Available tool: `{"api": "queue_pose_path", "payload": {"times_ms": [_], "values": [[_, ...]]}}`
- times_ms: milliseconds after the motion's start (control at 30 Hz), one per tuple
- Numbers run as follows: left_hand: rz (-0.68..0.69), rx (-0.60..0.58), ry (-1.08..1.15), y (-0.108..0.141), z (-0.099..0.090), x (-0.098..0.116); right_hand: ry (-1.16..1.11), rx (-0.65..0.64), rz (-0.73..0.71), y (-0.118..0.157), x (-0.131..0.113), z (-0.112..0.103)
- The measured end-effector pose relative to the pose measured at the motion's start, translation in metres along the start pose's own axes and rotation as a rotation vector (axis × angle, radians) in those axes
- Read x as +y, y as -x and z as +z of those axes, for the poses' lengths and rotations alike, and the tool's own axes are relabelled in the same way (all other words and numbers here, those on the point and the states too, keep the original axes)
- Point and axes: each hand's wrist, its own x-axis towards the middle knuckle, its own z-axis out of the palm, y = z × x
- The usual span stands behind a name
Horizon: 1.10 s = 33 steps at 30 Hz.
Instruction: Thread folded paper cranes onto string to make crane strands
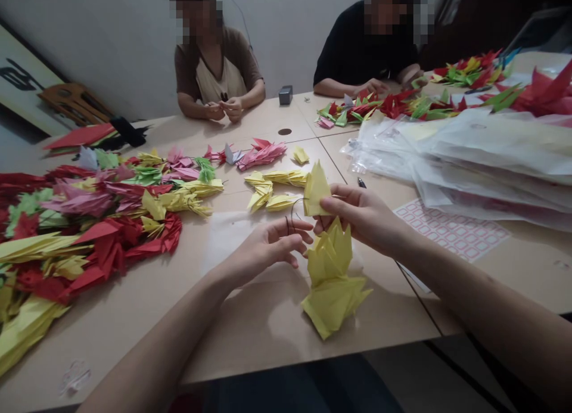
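Note:
My right hand (360, 213) pinches a yellow origami crane (316, 189) by its edge. My left hand (268, 249) has its fingers around a thin dark thread (292, 213), which loops up toward that crane. Just below my hands, a bunch of yellow paper cranes (330, 282) rests on the pale wooden table (268, 341) and seems strung together. The thread's lower end is hidden behind my fingers. Small yellow cranes (268, 189) lie loose just beyond my hands.
A large heap of red, pink, green and yellow paper cranes (89, 222) fills the table's left side. Plastic bags (469, 154) and a pink-gridded sheet (451, 229) lie to the right. Across the table sit two people, one (217, 73) with joined hands, the other (366, 49) beside more cranes.

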Motion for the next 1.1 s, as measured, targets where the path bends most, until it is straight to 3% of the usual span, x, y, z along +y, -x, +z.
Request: {"api": "queue_pose_path", "payload": {"times_ms": [367, 767, 1100], "values": [[0.171, 0.19, 0.33, -0.003, -0.002, 0.012, 0.195, -0.012, 0.033, 0.002, -0.004, 0.004], [0.215, 0.228, 0.383, 0.003, -0.001, 0.026, 0.32, -0.053, 0.04, 0.002, -0.009, 0.002], [0.265, 0.257, 0.427, 0.007, -0.005, 0.031, 0.111, -0.286, 0.215, 0.004, -0.009, 0.0]]}}
